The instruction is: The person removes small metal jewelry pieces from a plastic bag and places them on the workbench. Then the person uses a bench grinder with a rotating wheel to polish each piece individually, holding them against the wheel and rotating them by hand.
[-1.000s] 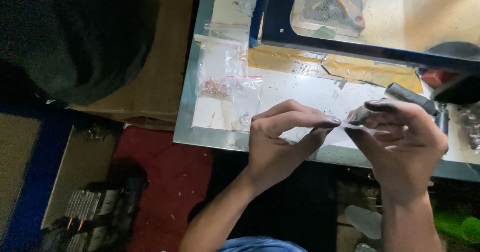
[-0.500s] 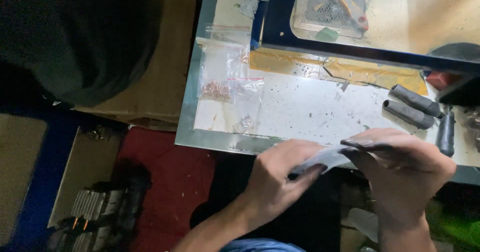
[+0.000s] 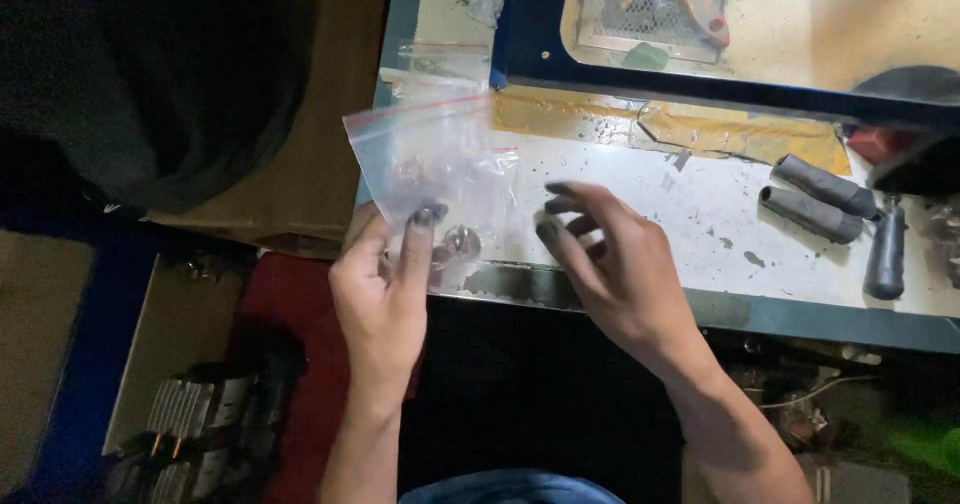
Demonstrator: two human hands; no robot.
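Since half a second ago the hands have come apart: then both pinched a small bag together low in the frame, now only the left hand has it and the bag stands up, unfolded, in the middle left of the frame. Bag is clear plastic with a red zip strip along its top edge, tilted, top corner toward upper left. Left grip: thumb and fingers pinching the bag's lower edge, dark-stained fingertip pressed on the plastic. Small round metal parts sit at the bag's bottom, just beside that fingertip; exact kind cannot be told.

Right hand is at frame centre, just right of the bag, not touching it. Its grip is spread, fingers loosely curled, tips dark, holding nothing.

Worktop is white, scratched and spotted, with a grey front edge. Three dark cylinders lie on it at right, well apart from both hands. Yellow tape runs along the worktop's far side. Above it a blue-framed tray spans the upper right of the frame. More clear bags lie at upper centre-left on the worktop. Brown cardboard is left of the worktop. A red floor patch and ribbed metal parts are at lower left, dim.
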